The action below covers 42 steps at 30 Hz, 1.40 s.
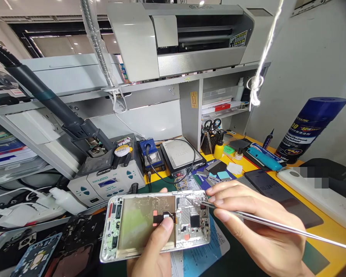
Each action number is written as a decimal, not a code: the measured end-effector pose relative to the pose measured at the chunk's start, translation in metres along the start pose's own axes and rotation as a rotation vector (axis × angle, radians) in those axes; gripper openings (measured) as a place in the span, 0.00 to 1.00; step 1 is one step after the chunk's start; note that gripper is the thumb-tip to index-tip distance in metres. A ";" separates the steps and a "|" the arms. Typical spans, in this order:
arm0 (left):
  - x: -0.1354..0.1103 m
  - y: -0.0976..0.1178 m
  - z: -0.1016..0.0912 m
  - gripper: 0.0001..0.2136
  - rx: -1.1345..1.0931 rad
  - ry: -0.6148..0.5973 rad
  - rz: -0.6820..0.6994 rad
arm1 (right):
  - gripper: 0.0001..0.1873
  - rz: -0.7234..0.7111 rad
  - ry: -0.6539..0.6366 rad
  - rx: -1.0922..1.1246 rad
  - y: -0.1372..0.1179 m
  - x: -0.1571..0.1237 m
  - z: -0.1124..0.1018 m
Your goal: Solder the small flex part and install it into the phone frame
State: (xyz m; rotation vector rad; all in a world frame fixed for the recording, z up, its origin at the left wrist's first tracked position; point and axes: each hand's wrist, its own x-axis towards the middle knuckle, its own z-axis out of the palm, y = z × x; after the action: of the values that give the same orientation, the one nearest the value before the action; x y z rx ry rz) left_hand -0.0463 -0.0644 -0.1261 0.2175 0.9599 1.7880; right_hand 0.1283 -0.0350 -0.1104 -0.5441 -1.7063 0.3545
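Observation:
An opened phone frame (144,231) lies tilted across the lower middle of the head view, its inner side facing me. My left hand (155,250) grips it from below, the thumb pressing near a black flex cable (164,217) and the fingers behind the frame. A large bare metal bay takes up its middle. In my right hand (265,231) is a pair of metal tweezers (265,220), pinched between thumb and fingers. Their tips meet the silvery section (190,215) at the frame's right end; whether they grip anything there is too small to tell.
A hot-air station (106,186) with its handpiece (45,88) stands at the left, beside loose phone parts (40,256). Farther back are a small heating plate (181,154) and a yellow bottle (219,146). On the right lie phones (279,196) and a spray can (308,130).

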 end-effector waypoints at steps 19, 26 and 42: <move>0.003 -0.002 -0.002 0.20 0.013 0.013 -0.047 | 0.15 -0.042 -0.022 -0.046 -0.002 0.003 -0.001; 0.002 -0.001 -0.001 0.27 0.009 0.034 -0.060 | 0.17 -0.095 -0.042 -0.074 -0.001 0.004 0.000; 0.008 -0.002 -0.005 0.29 0.007 0.043 -0.019 | 0.21 -0.144 -0.067 -0.077 0.002 0.001 -0.001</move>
State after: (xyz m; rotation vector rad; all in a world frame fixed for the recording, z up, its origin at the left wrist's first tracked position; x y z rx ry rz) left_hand -0.0513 -0.0601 -0.1327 0.1750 0.9960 1.7786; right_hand 0.1293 -0.0332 -0.1102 -0.4668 -1.8181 0.2060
